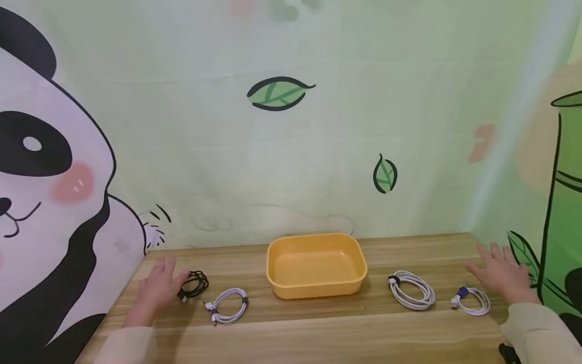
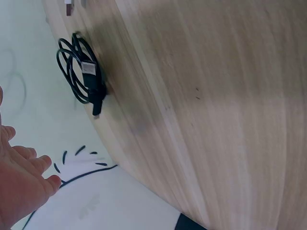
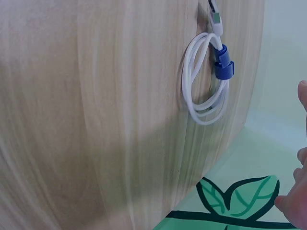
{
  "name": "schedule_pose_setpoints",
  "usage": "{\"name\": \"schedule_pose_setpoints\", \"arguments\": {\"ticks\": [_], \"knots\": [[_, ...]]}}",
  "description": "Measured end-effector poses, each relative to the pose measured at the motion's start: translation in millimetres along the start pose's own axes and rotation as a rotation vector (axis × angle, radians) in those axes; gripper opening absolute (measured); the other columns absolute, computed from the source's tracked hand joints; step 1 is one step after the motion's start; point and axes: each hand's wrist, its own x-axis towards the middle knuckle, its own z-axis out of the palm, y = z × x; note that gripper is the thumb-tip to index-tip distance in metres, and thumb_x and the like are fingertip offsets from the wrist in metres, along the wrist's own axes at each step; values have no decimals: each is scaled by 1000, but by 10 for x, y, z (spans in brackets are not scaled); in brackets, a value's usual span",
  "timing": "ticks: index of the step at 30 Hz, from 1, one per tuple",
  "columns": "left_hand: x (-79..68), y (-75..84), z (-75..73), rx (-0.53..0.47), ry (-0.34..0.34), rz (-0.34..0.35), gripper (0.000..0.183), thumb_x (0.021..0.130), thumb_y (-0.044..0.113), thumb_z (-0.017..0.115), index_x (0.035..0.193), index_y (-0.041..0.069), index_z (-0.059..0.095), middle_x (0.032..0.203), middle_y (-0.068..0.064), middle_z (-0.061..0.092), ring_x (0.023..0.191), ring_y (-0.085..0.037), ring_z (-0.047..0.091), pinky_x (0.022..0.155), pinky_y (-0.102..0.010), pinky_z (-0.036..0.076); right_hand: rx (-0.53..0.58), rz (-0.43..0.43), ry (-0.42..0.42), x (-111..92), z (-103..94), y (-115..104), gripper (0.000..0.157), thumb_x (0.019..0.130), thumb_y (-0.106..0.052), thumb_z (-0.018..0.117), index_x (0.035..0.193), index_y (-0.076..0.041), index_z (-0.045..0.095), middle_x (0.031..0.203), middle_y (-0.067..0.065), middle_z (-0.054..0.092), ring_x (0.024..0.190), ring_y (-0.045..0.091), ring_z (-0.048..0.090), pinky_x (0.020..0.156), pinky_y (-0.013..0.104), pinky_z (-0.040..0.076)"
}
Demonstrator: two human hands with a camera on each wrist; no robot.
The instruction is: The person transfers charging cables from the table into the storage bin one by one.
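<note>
Black coiled USB cable [image 2: 90,79], lying far left of the yellow plastic tray [image 1: 318,291]; white blue-strapped USB cable [image 3: 187,81], lying far right of it. Both seemingly handling light, springy; gripping across bundled strands should suit. My left hand [image 1: 158,287] and right hand [image 1: 503,274] are hovering, fingers extended, holding nothing.

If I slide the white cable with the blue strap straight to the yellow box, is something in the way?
Yes, the thicker white coil with the black strap lies on the table between the blue-strapped cable and the yellow box. Lifting over it would probably work.
</note>
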Motion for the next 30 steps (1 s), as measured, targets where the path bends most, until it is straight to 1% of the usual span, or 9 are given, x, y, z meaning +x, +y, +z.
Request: {"name": "schedule_pose_setpoints", "arguments": {"ticks": [5, 8, 11, 15, 17, 20, 26, 27, 30], "knots": [[11, 93, 30, 12, 27, 30, 76, 89, 56, 24, 136, -4, 21, 136, -36, 15, 124, -49, 18, 91, -68, 18, 10, -15, 9, -1, -8, -64, 85, 86, -63, 23, 138, 3, 10, 136, 37, 5, 123, 55, -1, 86, 74, 7], [22, 145, 48, 17, 31, 42, 75, 89, 56, 24, 137, -3, 22, 137, -35, 16, 124, -49, 18, 91, -68, 19, 22, -28, 9, 0, -16, -94, 84, 86, -63, 23, 139, 1, 8, 137, 37, 3, 123, 54, -2, 87, 74, 5], [39, 185, 67, 19, 28, 55, 75, 89, 56, 24, 137, -2, 21, 137, -35, 15, 125, -49, 17, 92, -68, 18, 25, -45, 20, 11, -13, -121, 83, 87, -61, 24, 139, 0, 7, 137, 36, 5, 123, 54, 0, 86, 74, 7], [57, 245, 89, 18, 40, 81, 69, 91, 50, 30, 137, -1, 22, 138, -34, 16, 125, -48, 18, 92, -68, 17, 35, -61, 30, 40, 9, -155, 82, 87, -61, 25, 140, -1, 6, 137, 36, 5, 123, 54, 0, 86, 73, 7], [56, 287, 101, 21, 54, 97, 67, 91, 47, 32, 137, -1, 24, 137, -34, 18, 125, -48, 20, 91, -68, 19, 39, -64, 27, 53, 17, -168, 83, 87, -61, 24, 140, -1, 6, 137, 36, 5, 123, 54, 0, 86, 73, 6], [58, 345, 126, 21, 69, 116, 65, 92, 46, 34, 136, 0, 25, 137, -33, 21, 124, -47, 22, 91, -67, 21, 34, -69, 22, 66, 28, -188, 83, 87, -61, 24, 139, 0, 7, 137, 36, 6, 123, 54, 1, 86, 74, 7], [77, 452, 184, 14, 60, 132, 68, 91, 51, 28, 138, 2, 23, 138, -31, 19, 126, -46, 22, 94, -66, 20, 36, -77, 1, 76, 35, -237, 82, 87, -60, 26, 139, 2, 9, 137, 36, 5, 123, 54, 0, 86, 74, 7], [80, 471, 192, 9, 56, 134, 70, 90, 53, 27, 138, 3, 22, 139, -31, 19, 126, -46, 22, 94, -66, 19, 36, -79, 1, 75, 36, -249, 82, 87, -59, 26, 139, 2, 10, 138, 35, 5, 123, 54, 0, 86, 74, 7], [80, 529, 217, -13, 52, 146, 68, 91, 51, 29, 139, 4, 22, 140, -30, 18, 126, -46, 22, 95, -66, 18, 22, -87, 17, 74, 49, -282, 80, 88, -58, 29, 137, 4, 15, 138, 35, 8, 123, 54, 5, 86, 73, 10]]}}
